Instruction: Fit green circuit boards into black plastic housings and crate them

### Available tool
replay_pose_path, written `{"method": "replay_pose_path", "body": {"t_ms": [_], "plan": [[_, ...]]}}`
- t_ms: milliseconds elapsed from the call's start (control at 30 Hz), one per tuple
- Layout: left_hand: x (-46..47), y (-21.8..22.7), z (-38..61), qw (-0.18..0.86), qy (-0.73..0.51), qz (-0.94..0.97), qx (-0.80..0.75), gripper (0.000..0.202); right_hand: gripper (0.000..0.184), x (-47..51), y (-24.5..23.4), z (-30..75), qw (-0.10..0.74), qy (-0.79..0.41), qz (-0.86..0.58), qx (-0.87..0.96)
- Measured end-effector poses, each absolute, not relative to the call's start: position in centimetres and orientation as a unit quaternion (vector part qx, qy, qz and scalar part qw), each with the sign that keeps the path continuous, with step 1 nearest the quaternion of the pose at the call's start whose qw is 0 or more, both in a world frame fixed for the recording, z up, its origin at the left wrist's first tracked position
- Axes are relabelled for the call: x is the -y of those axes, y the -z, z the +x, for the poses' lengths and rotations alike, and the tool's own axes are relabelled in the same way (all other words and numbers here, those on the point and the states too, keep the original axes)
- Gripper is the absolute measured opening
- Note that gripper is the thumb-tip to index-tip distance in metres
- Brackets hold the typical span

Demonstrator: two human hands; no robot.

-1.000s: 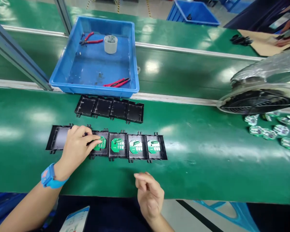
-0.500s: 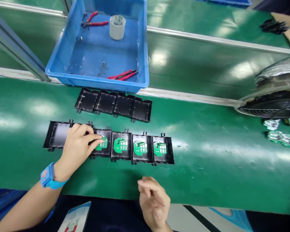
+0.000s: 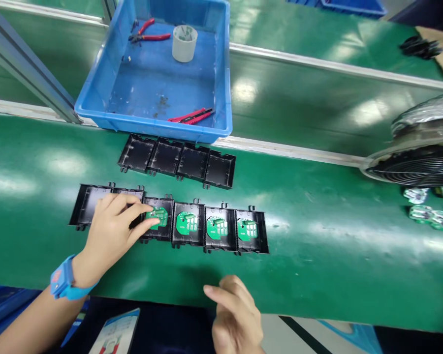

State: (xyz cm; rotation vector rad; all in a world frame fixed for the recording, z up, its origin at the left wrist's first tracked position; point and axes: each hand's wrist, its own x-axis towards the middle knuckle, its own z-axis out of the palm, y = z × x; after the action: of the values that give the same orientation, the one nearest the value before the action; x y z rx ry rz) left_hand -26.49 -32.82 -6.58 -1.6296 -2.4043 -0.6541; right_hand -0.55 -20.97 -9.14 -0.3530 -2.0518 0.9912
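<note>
My left hand (image 3: 114, 226), with a blue wrist strap (image 3: 64, 280), is over the lower row of black plastic boxes (image 3: 88, 204). Its thumb and index finger are spread apart at a green circuit board (image 3: 162, 216) lying in one box, the fingertips at the board's left edge. Three more green circuit boards, the nearest of them one board (image 3: 186, 223), lie in the boxes to the right. The hand partly covers the boxes on the left. My right hand (image 3: 238, 314) hovers at the front edge, index finger stretched out, others loosely curled, holding nothing.
Behind the row lies a second row of black boxes (image 3: 194, 162). A blue bin (image 3: 155, 128) holds red-handled pliers (image 3: 149, 37), a tape roll (image 3: 184, 44) and a red cutter knife (image 3: 192, 116). At right stand a fan (image 3: 417, 162) and loose circuit boards (image 3: 431, 216).
My left thumb and index finger have parted from their pinch at the circuit board and drawn slightly left. My right hand has turned, its index finger now pointing left. The view has shifted slightly.
</note>
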Motion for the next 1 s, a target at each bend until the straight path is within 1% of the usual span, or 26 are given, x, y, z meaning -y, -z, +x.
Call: {"method": "replay_pose_path", "body": {"t_ms": [67, 133, 200, 233, 300, 367, 500, 633, 800, 867, 1000], "plan": [[33.9, 6.2, -26.5, 0.104, 0.183, -0.582, 0.786, 0.028, 0.04, 20.4, 8.1, -1.8, 0.356, -0.285, -0.117, 0.882], [34.9, 6.1, -26.5, 0.123, 0.144, -0.629, 0.754, 0.034, 0.051, 19.9, 7.2, -3.8, 0.311, -0.191, -0.103, 0.925], [35.6, 6.5, -26.5, 0.13, 0.113, -0.663, 0.729, 0.037, 0.06, 19.6, 6.7, -6.0, 0.282, -0.124, -0.087, 0.947], [35.8, 6.8, -26.4, 0.129, 0.102, -0.672, 0.723, 0.038, 0.06, 19.5, 6.6, -6.9, 0.268, -0.101, -0.076, 0.955], [35.9, 7.3, -26.3, 0.121, 0.086, -0.677, 0.721, 0.04, 0.053, 19.5, 6.7, -8.5, 0.242, -0.075, -0.054, 0.966], [35.8, 7.8, -26.2, 0.113, 0.085, -0.674, 0.725, 0.039, 0.05, 19.6, 6.9, -9.3, 0.217, -0.06, -0.038, 0.973], [35.5, 8.0, -26.1, 0.105, 0.096, -0.671, 0.728, 0.034, 0.058, 19.8, 7.4, -9.5, 0.177, -0.061, -0.038, 0.981], [35.5, 7.8, -26.0, 0.08, 0.096, -0.665, 0.736, 0.033, 0.071, 19.9, 7.8, -9.5, 0.169, -0.096, -0.056, 0.979], [35.4, 8.0, -26.0, 0.076, 0.107, -0.668, 0.732, 0.028, 0.075, 20.2, 8.0, -9.5, 0.165, -0.114, -0.058, 0.978], [35.4, 8.0, -25.9, 0.062, 0.107, -0.666, 0.736, 0.028, 0.072, 20.3, 8.0, -9.5, 0.157, -0.123, -0.063, 0.978], [35.2, 7.9, -25.9, 0.049, 0.115, -0.655, 0.745, 0.027, 0.061, 20.4, 7.9, -9.5, 0.147, -0.09, -0.063, 0.983]]}}
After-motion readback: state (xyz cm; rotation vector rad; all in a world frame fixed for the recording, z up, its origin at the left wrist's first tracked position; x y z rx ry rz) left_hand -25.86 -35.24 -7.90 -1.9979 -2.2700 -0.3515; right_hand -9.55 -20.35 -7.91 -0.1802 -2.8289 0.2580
